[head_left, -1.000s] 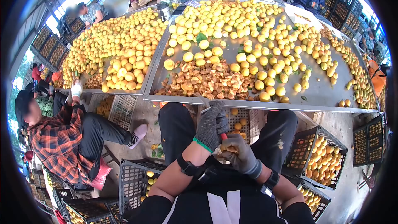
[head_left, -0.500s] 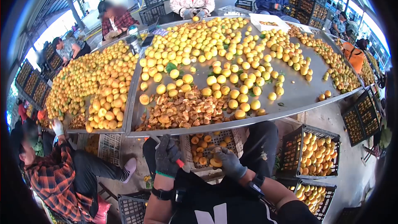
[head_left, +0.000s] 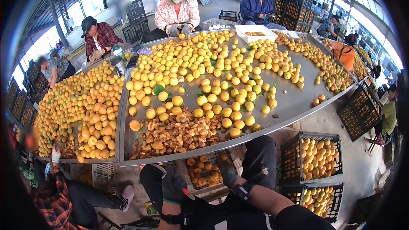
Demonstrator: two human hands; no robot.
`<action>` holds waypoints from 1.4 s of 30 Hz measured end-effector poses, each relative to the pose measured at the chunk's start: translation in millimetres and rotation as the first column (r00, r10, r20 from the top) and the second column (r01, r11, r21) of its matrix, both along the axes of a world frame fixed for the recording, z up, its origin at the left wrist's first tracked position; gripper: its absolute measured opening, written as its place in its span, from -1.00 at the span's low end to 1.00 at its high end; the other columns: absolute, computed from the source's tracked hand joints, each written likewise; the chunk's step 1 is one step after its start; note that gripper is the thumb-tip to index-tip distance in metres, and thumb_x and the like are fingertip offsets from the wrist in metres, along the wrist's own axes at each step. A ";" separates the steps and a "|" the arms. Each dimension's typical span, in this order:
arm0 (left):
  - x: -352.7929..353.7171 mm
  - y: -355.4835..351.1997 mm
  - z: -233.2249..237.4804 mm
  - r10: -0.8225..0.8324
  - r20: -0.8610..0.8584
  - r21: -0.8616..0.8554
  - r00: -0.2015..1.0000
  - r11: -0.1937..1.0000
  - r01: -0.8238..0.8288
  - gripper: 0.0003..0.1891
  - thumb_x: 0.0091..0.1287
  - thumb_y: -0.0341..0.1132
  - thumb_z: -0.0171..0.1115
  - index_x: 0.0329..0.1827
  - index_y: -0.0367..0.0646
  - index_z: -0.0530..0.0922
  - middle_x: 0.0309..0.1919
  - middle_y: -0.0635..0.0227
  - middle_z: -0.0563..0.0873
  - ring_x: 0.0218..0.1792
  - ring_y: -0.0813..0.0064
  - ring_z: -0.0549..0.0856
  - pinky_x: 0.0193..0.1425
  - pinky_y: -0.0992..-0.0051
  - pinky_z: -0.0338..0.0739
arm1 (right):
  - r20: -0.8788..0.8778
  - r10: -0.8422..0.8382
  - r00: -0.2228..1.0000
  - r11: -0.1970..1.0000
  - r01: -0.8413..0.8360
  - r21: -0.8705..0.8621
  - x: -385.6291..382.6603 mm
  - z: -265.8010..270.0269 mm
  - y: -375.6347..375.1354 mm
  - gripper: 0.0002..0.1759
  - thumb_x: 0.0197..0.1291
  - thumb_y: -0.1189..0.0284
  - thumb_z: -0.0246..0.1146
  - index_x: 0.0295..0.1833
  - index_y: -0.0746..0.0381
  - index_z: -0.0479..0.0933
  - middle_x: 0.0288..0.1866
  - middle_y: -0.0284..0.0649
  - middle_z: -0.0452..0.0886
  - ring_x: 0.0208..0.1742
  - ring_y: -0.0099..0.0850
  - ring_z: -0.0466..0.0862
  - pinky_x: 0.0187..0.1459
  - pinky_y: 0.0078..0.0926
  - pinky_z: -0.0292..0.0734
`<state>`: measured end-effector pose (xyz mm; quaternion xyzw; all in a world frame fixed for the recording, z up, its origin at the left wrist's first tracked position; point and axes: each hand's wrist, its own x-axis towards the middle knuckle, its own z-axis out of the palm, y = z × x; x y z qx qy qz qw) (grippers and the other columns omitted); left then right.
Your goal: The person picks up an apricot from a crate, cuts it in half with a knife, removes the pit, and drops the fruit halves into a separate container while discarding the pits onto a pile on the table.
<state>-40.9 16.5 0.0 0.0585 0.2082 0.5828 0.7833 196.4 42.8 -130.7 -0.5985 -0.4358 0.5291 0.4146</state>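
My left hand (head_left: 173,184), in a dark grey glove with a green cuff edge, is closed around a small knife with a red handle (head_left: 185,191), held low in front of my lap. My right hand (head_left: 227,172), also gloved, reaches forward over the right side of a plastic crate (head_left: 184,173) between my knees. Halved and whole apricots (head_left: 204,171) lie in that crate, one right at my right fingertips. I cannot tell whether the fingers grip it. Above the crate, at the metal table's front edge (head_left: 200,149), lies a heap of opened apricot pieces (head_left: 177,134).
Many whole apricots (head_left: 170,68) cover the metal table. Black crates of apricots (head_left: 319,157) stand on the floor to my right. A person in a plaid shirt (head_left: 55,200) sits at my left. Across the table sits a person in a patterned jacket (head_left: 177,12).
My right hand has moved from in front of the crate, where it held an apricot piece, to out over the crate. The view has tilted upward; my left hand keeps the knife.
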 end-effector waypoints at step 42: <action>36.3 17.3 -3.1 -0.252 -0.491 -0.339 0.834 0.937 0.083 -0.86 0.37 -0.33 0.07 -0.40 -0.03 0.43 -0.74 0.57 0.30 -0.77 0.65 0.34 -0.71 0.61 0.20 | -0.134 0.286 0.949 0.852 -0.188 0.488 139.2 192.3 190.2 -0.31 0.08 0.58 0.30 0.34 0.15 0.24 0.28 -0.21 0.37 0.16 -0.21 0.55 0.09 -0.32 0.54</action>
